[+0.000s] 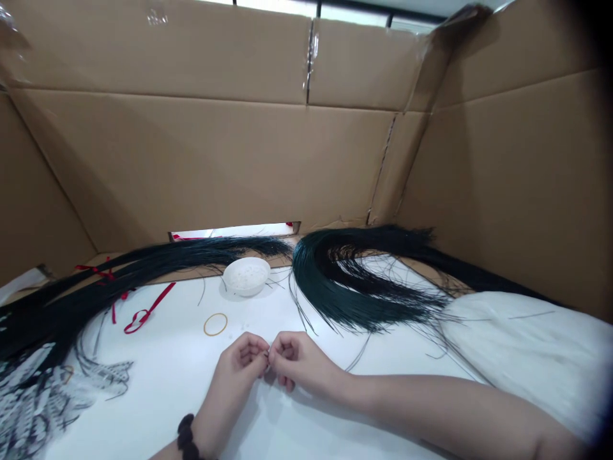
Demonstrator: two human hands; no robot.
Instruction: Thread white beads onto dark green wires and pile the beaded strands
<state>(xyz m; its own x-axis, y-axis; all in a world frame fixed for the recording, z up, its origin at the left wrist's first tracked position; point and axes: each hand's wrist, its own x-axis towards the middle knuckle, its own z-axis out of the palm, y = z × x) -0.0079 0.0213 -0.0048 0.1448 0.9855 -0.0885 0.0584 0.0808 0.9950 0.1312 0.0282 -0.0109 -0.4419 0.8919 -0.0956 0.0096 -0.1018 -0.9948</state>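
My left hand [242,363] and my right hand [299,361] meet at the fingertips above the white tabletop. Both are closed in a pinch. Something small and dark shows between them, too small to name; a thin dark strand [361,351] runs on the table beside my right wrist. A yellow rubber band [215,324] lies just beyond my left hand, with tiny clear bits near it. Behind stands a white bowl [247,276] holding small whitish pieces. A thick curved bundle of dark green strands [330,291] lies beyond my right hand.
Cardboard walls [215,160] enclose the table [163,383], with a slot at the back. On the left lie dark strands [158,262] tied with red ribbon, and strands with white-tagged ends [38,402]. A loose red ribbon [149,313] is nearby. White plastic wrapping [531,338] covers the right.
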